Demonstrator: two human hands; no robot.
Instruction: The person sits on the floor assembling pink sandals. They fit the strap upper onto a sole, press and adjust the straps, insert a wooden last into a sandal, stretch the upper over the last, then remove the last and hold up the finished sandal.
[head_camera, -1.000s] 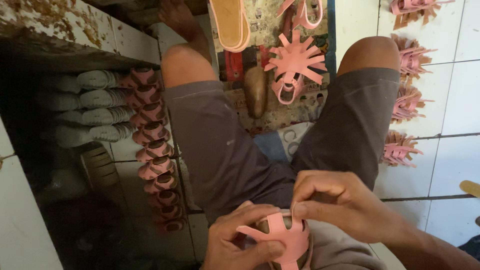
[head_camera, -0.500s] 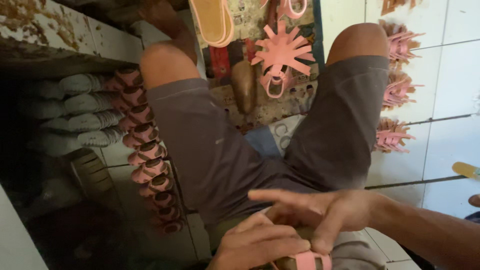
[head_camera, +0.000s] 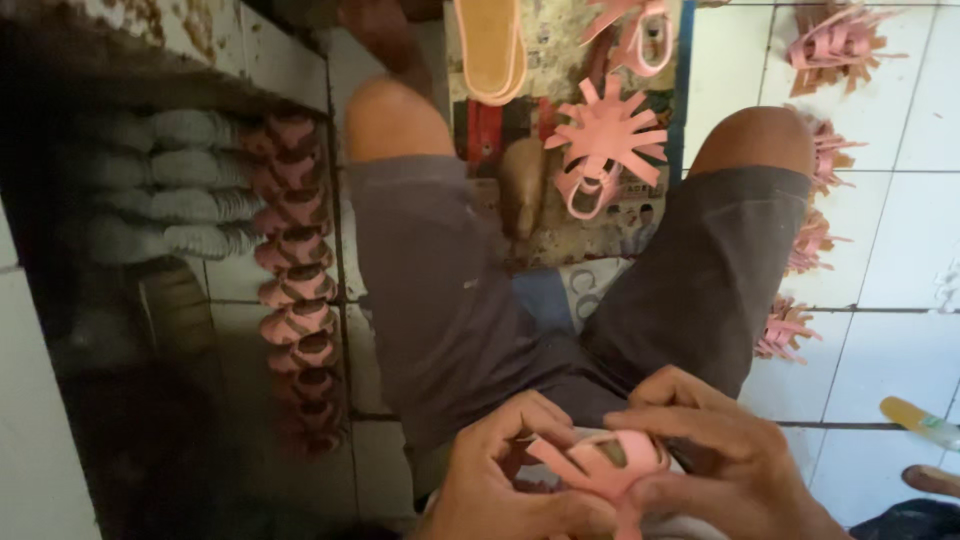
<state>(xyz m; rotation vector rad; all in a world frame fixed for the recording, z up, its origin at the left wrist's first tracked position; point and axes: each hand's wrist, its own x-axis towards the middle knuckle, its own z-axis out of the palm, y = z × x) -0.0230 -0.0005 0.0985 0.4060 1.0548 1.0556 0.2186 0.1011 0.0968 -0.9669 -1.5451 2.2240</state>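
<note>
Both hands, left hand (head_camera: 510, 470) and right hand (head_camera: 720, 460), grip a pink sandal upper (head_camera: 600, 462) over the lap (fingers pinching its straps). Beyond lie a white tiled floor (head_camera: 900, 240), a star-shaped pink strap piece (head_camera: 605, 135) and a row of pink uppers (head_camera: 295, 290).

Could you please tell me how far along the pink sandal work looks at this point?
Done, it seems: a row of shaped pink uppers lines the left side. In hand: the left hand and right hand grip one pink strap upper together. Left: flat star-shaped pink cutouts on the floor ahead, and more pink cutouts on the right.
</note>
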